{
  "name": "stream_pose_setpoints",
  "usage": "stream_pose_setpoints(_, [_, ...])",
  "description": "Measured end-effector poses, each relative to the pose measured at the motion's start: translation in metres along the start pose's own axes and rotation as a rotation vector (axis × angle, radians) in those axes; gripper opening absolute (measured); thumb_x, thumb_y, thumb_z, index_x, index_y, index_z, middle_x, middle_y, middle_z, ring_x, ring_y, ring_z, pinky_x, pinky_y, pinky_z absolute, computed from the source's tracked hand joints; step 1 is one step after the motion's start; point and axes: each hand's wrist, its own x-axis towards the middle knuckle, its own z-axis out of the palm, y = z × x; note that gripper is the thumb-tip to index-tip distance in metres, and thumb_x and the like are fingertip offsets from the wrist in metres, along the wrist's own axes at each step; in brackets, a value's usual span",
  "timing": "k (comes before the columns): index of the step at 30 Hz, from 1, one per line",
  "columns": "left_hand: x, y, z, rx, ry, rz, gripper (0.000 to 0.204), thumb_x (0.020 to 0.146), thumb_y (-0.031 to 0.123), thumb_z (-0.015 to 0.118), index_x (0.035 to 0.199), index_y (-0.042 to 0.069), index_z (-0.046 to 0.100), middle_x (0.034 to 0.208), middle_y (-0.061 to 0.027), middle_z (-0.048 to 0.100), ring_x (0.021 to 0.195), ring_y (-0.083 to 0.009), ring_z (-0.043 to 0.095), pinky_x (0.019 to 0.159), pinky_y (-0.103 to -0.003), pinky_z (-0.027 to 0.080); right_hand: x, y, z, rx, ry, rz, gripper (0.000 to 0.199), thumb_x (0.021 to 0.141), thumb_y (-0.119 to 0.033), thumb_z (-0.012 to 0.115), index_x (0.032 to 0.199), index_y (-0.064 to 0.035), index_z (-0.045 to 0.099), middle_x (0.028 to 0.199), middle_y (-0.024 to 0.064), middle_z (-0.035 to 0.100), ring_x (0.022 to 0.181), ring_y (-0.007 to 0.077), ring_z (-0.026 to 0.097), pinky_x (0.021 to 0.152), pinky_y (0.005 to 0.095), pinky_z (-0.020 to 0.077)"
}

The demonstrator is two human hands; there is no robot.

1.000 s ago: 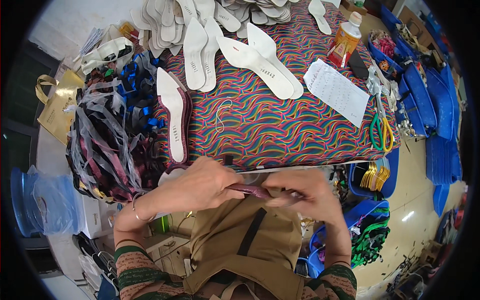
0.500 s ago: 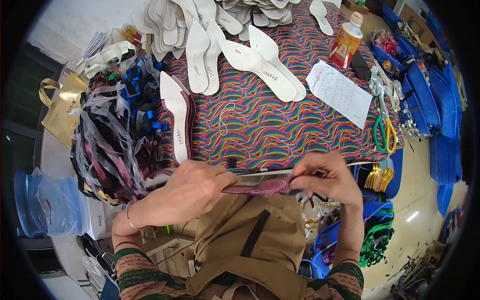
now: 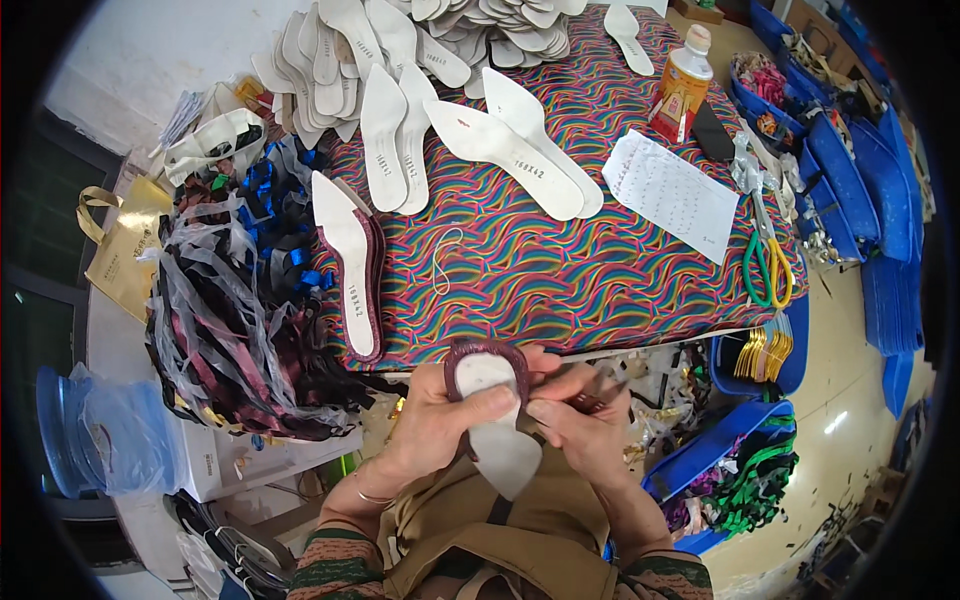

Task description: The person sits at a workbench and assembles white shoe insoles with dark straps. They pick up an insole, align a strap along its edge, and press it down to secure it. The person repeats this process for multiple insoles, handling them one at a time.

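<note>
Just off the table's near edge I hold a white shoe insole (image 3: 507, 460), its rounded end away from me and its pointed end toward my apron. A glossy purple band (image 3: 487, 348) wraps around the rounded end. My left hand (image 3: 430, 425) is closed on the insole, thumb pressed across its white face. My right hand (image 3: 588, 435) pinches at the insole's right edge, with a dark purple strip (image 3: 592, 404) by its fingers; the exact grip is partly hidden. On the cloth to the left lies a small stack of purple-edged insoles (image 3: 352, 270).
Loose white insoles (image 3: 510, 160) lie farther back, before a big pile (image 3: 480, 30). Ribbon strips (image 3: 235, 300) heap at left. On the right are a paper sheet (image 3: 670, 195), scissors (image 3: 768, 260), a phone (image 3: 712, 130) and a bottle (image 3: 682, 85). Blue bins (image 3: 720, 450) stand beside the table.
The purple strip was stretched between both hands; now the insole is in my left hand, with its white face showing. My hands have come closer together and lower.
</note>
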Motion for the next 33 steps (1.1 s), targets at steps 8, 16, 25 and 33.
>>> stream_pose_setpoints(8, [0.009, 0.004, -0.010, -0.223, 0.014, 0.092, 0.029, 0.097, 0.013, 0.053, 0.116, -0.008, 0.057, 0.100, -0.0229, 0.067, 0.089, -0.0309, 0.069, 0.076, -0.042, 0.058, 0.006, 0.007, -0.013, -0.258, -0.104, 0.038, 0.009, 0.084, -0.002, 0.072, 0.091, 0.0015, 0.070, 0.078, 0.0029, 0.067, 0.063, 0.0042, 0.054, 0.053, 0.0194, 0.0414])
stream_pose_setpoints(16, [0.014, 0.000, -0.014, -0.298, 0.046, 0.070, 0.022, 0.099, 0.013, 0.050, 0.109, -0.004, 0.060, 0.082, -0.0145, 0.066, 0.065, -0.0222, 0.065, 0.060, -0.035, 0.055, 0.002, -0.001, -0.019, -0.480, -0.243, -0.035, 0.012, 0.084, -0.003, 0.072, 0.095, 0.0021, 0.070, 0.078, 0.0026, 0.067, 0.072, 0.0024, 0.056, 0.061, 0.0201, 0.0455])
stream_pose_setpoints(25, [0.022, -0.002, -0.006, -0.341, -0.130, 0.055, 0.030, 0.090, 0.006, 0.061, 0.117, -0.004, 0.057, 0.110, -0.0194, 0.063, 0.095, -0.0247, 0.064, 0.083, -0.037, 0.052, 0.013, 0.002, -0.026, -0.626, -0.211, -0.248, 0.010, 0.075, 0.001, 0.074, 0.081, -0.0009, 0.066, 0.072, -0.0002, 0.063, 0.058, 0.0003, 0.049, 0.049, 0.0193, 0.0383])
stream_pose_setpoints(33, [0.007, -0.021, 0.002, -0.163, 0.087, -0.122, 0.026, 0.083, -0.002, 0.063, 0.109, -0.008, 0.064, 0.123, -0.0241, 0.060, 0.113, -0.0238, 0.059, 0.095, -0.037, 0.049, 0.026, -0.005, -0.013, -0.444, -0.194, -0.216, 0.016, 0.082, 0.001, 0.067, 0.098, 0.0005, 0.066, 0.089, 0.0028, 0.065, 0.072, 0.0040, 0.058, 0.059, 0.0193, 0.0465])
